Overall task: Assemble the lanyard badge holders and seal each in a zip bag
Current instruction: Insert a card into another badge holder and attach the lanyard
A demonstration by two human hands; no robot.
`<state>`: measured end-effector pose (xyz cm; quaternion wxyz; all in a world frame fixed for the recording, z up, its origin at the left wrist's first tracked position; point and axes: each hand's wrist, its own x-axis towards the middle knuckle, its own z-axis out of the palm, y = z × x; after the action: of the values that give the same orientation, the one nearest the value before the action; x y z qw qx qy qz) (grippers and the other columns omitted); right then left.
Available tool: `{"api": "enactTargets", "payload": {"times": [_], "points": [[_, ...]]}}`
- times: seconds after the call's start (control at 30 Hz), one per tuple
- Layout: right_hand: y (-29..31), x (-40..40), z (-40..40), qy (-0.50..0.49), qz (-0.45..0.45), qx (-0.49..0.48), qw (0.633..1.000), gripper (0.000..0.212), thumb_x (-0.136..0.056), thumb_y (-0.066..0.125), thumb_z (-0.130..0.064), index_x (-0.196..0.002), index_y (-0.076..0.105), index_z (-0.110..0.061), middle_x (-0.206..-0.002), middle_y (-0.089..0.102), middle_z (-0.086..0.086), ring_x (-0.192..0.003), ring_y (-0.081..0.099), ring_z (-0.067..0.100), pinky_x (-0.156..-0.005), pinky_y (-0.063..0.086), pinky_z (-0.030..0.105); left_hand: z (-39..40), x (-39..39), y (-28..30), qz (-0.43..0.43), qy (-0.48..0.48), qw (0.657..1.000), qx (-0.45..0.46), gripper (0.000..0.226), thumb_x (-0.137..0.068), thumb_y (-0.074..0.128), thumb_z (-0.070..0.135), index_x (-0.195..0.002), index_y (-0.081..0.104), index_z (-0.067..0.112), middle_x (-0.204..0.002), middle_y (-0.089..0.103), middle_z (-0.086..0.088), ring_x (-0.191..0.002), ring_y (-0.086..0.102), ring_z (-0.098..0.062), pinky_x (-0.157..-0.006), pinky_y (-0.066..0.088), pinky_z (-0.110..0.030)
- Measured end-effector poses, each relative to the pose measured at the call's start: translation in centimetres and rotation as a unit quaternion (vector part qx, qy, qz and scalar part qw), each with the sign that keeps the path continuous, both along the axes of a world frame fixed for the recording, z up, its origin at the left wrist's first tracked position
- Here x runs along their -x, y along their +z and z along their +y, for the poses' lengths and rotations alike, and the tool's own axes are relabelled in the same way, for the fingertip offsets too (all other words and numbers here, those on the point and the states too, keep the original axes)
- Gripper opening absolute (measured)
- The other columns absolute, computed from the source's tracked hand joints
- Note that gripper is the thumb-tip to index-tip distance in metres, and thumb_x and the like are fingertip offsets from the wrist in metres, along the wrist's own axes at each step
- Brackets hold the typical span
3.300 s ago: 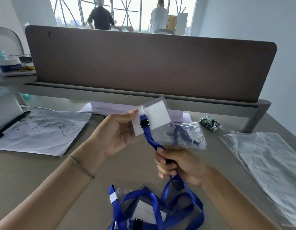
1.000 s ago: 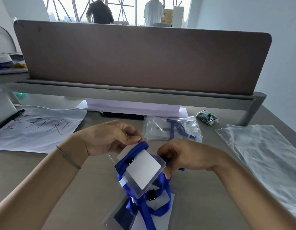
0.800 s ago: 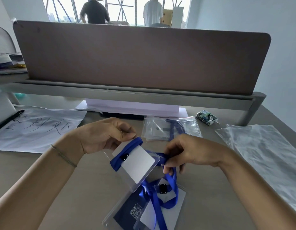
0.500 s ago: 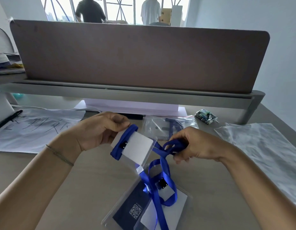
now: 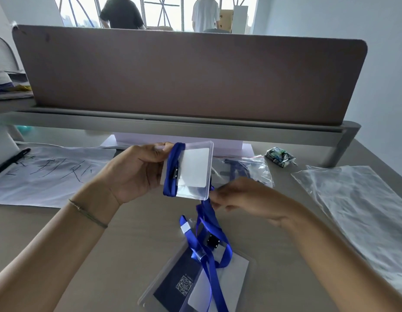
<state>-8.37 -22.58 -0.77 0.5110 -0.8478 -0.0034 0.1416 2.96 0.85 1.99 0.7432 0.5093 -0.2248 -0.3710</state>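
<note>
Grey-brown office surface [image 5: 132, 248] with a brown divider panel [image 5: 186, 77] across the back, two people standing by the windows behind it. Left hand [image 5: 137, 174] has its grip closed on a clear badge holder [image 5: 193, 170], thumb on top at the upper left corner, holding it up off the surface with a white card inside. A blue lanyard [image 5: 170, 170] is folded along the holder's 9 o'clock edge, black clip showing. Right hand [image 5: 247, 199] sits at the holder's 4 o'clock corner, fingers curled in, pinching the lanyard strap that drops from there; it's blurry though.

Strap trails to 6 o'clock onto more badge holders [image 5: 195, 282] lying flat, one with a QR code. At 2 o'clock lies a zip bag [image 5: 251, 170] with a lanyard already inside. Stack of empty bags [image 5: 362, 212] out at 3 o'clock, handwritten paper [image 5: 49, 174] at 9 o'clock.
</note>
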Motion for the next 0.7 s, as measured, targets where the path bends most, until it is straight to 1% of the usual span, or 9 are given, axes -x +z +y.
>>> {"api": "enactTargets", "payload": {"times": [0.1,0.17,0.27,0.37,0.47,0.53,0.6,0.63,0.7], "points": [[-0.5,0.2,1.2,0.065,0.004,-0.108,0.992,0.025,-0.102,0.053,-0.024,-0.11,0.072,-0.01,-0.113,0.074,0.011,-0.111,0.068,0.023,-0.102,0.049,0.034,-0.1,0.0,-0.1,0.009,-0.001,1.0,0.008,0.04,-0.054,0.091,0.024,-0.086,0.072,0.009,-0.083,0.067,-0.005,-0.072,0.066,-0.018,-0.067,0.058,-0.027],[-0.3,0.5,1.0,0.08,0.004,-0.124,0.989,0.021,-0.102,0.051,-0.015,-0.102,0.069,-0.004,-0.101,0.074,0.015,-0.103,0.07,0.027,-0.095,0.05,0.03,0.1,-0.3,-0.1,0.019,0.014,1.0,0.014,0.039,-0.053,0.091,0.023,-0.084,0.071,0.01,-0.081,0.066,-0.002,-0.071,0.066,-0.016,-0.067,0.057,-0.026],[0.2,0.6,0.0,0.081,0.02,-0.149,0.985,0.02,-0.101,0.051,-0.014,-0.089,0.065,-0.005,-0.069,0.063,0.006,-0.081,0.067,0.029,-0.09,0.049,0.039,0.6,-0.8,0.0,0.029,0.048,0.998,0.011,0.039,-0.052,0.089,0.023,-0.086,0.073,0.01,-0.081,0.068,0.0,-0.071,0.067,-0.014,-0.068,0.058,-0.026],[0.3,0.6,-1.2,0.083,0.026,-0.114,0.99,0.02,-0.099,0.053,-0.013,-0.086,0.066,-0.003,-0.058,0.048,0.004,-0.063,0.056,0.026,-0.087,0.048,0.044,0.7,-0.9,0.1,0.042,0.095,0.995,0.0,0.021,-0.064,0.076,0.017,-0.084,0.074,0.01,-0.082,0.068,-0.001,-0.07,0.067,-0.015,-0.064,0.059,-0.025],[0.6,0.8,-2.5,0.092,0.046,-0.027,0.994,0.021,-0.099,0.052,-0.006,-0.094,0.07,0.003,-0.058,0.05,0.006,-0.064,0.055,0.025,-0.08,0.048,0.042,0.6,-0.9,0.3,0.058,0.128,0.99,0.006,0.018,-0.073,0.061,0.011,-0.081,0.077,0.011,-0.083,0.069,0.0,-0.07,0.068,-0.013,-0.063,0.059,-0.024],[0.5,0.7,-2.9,0.059,0.048,0.015,0.997,0.022,-0.097,0.052,-0.004,-0.103,0.073,-0.001,-0.069,0.065,0.009,-0.073,0.062,0.027,-0.09,0.051,0.042,0.5,-0.8,0.5,0.057,0.119,0.991,0.004,0.017,-0.07,0.064,0.012,-0.082,0.076,0.011,-0.081,0.069,0.001,-0.068,0.068,-0.012,-0.062,0.058,-0.024],[0.2,0.2,-2.5,-0.004,-0.003,0.085,0.996,0.024,-0.093,0.056,-0.008,-0.106,0.075,-0.013,-0.095,0.075,0.006,-0.094,0.067,0.024,-0.106,0.045,0.045,0.4,-0.5,0.4,0.05,0.089,0.995,-0.01,0.022,-0.068,0.071,0.015,-0.089,0.07,0.009,-0.081,0.066,0.0,-0.067,0.067,-0.013,-0.06,0.057,-0.024],[0.1,-0.2,-2.2,-0.042,-0.039,0.103,0.993,0.027,-0.09,0.059,-0.011,-0.11,0.074,-0.021,-0.107,0.075,-0.002,-0.105,0.067,0.016,-0.109,0.042,0.045,0.3,-0.5,0.3,0.046,0.068,0.997,-0.015,0.033,-0.062,0.079,0.017,-0.091,0.067,0.009,-0.082,0.065,-0.001,-0.068,0.066,-0.014,-0.062,0.058,-0.025],[0.1,-0.6,-1.2,-0.1,-0.1,0.065,0.988,0.042,-0.088,0.063,-0.02,-0.126,0.063,-0.039,-0.129,0.064,-0.016,-0.122,0.056,0.003,-0.112,0.039,0.039,0.0,-0.2,-0.1,0.03,0.022,0.999,-0.026,0.055,-0.047,0.093,0.022,-0.093,0.064,0.009,-0.085,0.063,-0.004,-0.073,0.063,-0.018,-0.065,0.056,-0.028]]}}
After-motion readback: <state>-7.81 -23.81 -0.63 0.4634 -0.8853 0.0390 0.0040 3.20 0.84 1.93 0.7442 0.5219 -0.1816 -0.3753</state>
